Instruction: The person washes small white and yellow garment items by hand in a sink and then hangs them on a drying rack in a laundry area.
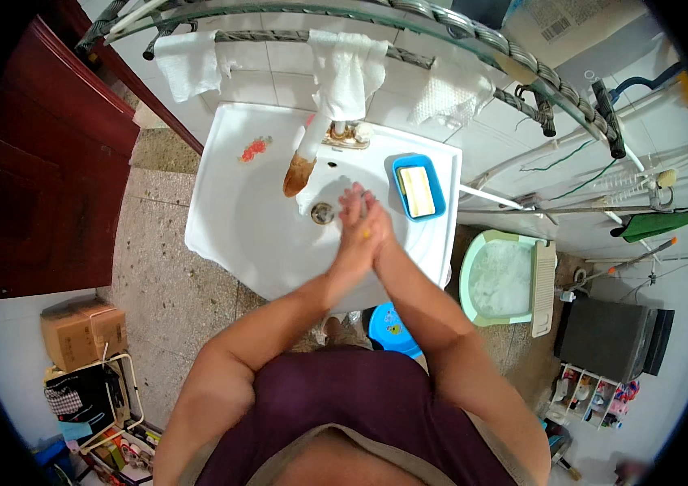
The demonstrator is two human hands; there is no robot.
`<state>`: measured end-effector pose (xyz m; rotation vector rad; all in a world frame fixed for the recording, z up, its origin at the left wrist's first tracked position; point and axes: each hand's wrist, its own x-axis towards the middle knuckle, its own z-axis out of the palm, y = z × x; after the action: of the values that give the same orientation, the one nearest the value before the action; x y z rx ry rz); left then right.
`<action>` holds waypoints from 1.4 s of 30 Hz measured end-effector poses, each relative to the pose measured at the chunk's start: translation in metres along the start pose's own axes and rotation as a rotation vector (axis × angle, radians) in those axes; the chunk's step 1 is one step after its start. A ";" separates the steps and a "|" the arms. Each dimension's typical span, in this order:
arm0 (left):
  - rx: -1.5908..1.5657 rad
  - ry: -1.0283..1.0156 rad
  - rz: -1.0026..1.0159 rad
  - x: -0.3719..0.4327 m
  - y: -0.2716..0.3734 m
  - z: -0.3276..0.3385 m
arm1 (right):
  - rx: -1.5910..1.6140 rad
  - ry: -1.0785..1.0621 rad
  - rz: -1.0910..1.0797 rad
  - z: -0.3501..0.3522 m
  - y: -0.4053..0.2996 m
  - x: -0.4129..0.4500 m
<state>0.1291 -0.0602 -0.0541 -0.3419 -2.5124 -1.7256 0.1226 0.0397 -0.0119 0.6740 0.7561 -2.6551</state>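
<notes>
Over the right part of a white ceramic washbasin (228, 200), my left hand (356, 228) and my right hand (380, 225) press together, palm against palm, with fingers partly overlapping. I see no object between them, though the palms are hidden. A yellow spot shows on the hands. Just left of the fingertips is the metal drain (322, 213). The faucet (344, 136) has rusty staining at its base, and a white spout cover with a brown end (299, 175) hangs over the bowl. A blue soap dish (439, 203) holding a pale soap bar (418, 191) sits on the right rim.
White cloths (347, 73) hang on a twisted metal rail above the basin. At right, a green tub (468, 273) of sudsy water stands beside a washboard (543, 285). A blue stool (389, 328) is under the basin. A cardboard box (86, 334) and a red door (52, 170) are at left.
</notes>
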 end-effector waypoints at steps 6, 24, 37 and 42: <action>0.236 0.083 -0.224 0.030 0.013 -0.030 | -0.009 -0.155 0.175 0.013 0.011 -0.030; 0.193 -0.068 -0.450 0.033 0.060 -0.046 | -0.234 0.122 0.245 0.000 0.008 -0.009; 0.062 -0.005 -0.119 -0.002 0.063 -0.029 | -0.173 0.261 0.177 0.030 0.003 -0.004; 0.190 -0.091 0.033 0.000 0.086 -0.017 | -0.156 0.152 0.059 -0.051 0.018 0.047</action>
<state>0.1471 -0.0466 0.0304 -0.4537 -2.6903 -1.4766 0.1080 0.0463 -0.0820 0.8481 0.9572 -2.4816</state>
